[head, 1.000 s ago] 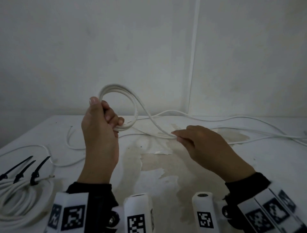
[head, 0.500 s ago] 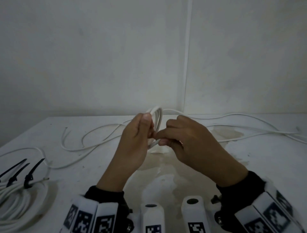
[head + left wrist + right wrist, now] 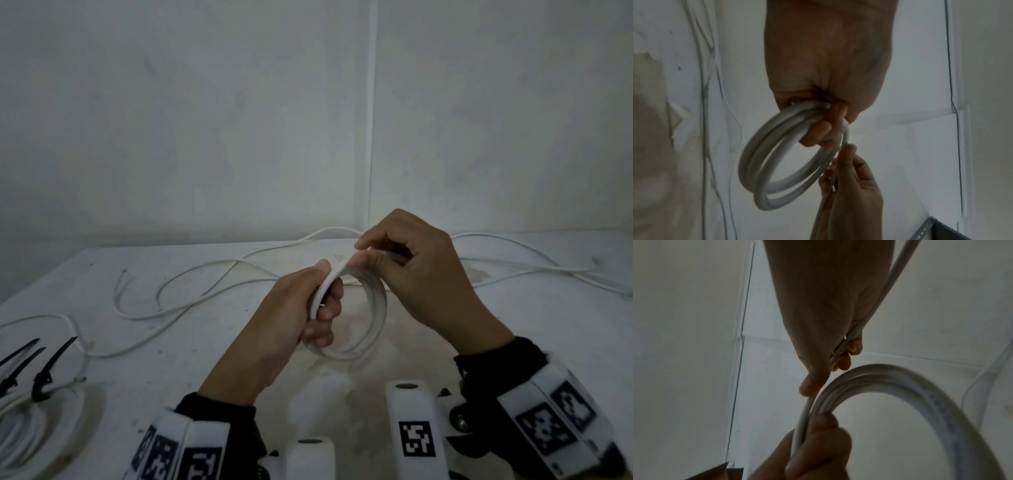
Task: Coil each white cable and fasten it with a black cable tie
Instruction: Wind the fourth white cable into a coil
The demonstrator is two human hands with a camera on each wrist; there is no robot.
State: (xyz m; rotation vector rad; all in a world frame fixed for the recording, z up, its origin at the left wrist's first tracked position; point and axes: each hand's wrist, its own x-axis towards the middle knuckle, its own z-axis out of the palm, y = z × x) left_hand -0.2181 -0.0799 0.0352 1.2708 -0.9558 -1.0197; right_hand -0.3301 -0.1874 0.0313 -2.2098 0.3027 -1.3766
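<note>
My left hand (image 3: 317,308) grips a small coil of white cable (image 3: 371,318) held above the table, its fingers curled through the loops. In the left wrist view the coil (image 3: 777,164) shows several turns hanging from that hand (image 3: 824,123). My right hand (image 3: 383,255) pinches the loose run of the same cable at the coil's top, between thumb and fingers; the right wrist view shows this pinch (image 3: 826,378) beside the coil (image 3: 900,379). The uncoiled cable (image 3: 205,274) trails over the table to left and right. Black cable ties (image 3: 41,377) bind a finished coil (image 3: 30,425) at the left edge.
The white table (image 3: 565,342) has a stained patch (image 3: 342,394) under my hands and meets a white wall (image 3: 239,137) behind. Loose cable loops (image 3: 513,260) lie across its far side. White wrist mounts with black square markers (image 3: 416,438) sit at the bottom.
My hands came together from apart. The right hand has brought the cable round onto the coil, and the coil has turned from edge-on to an open ring. More loose cable has been drawn in.
</note>
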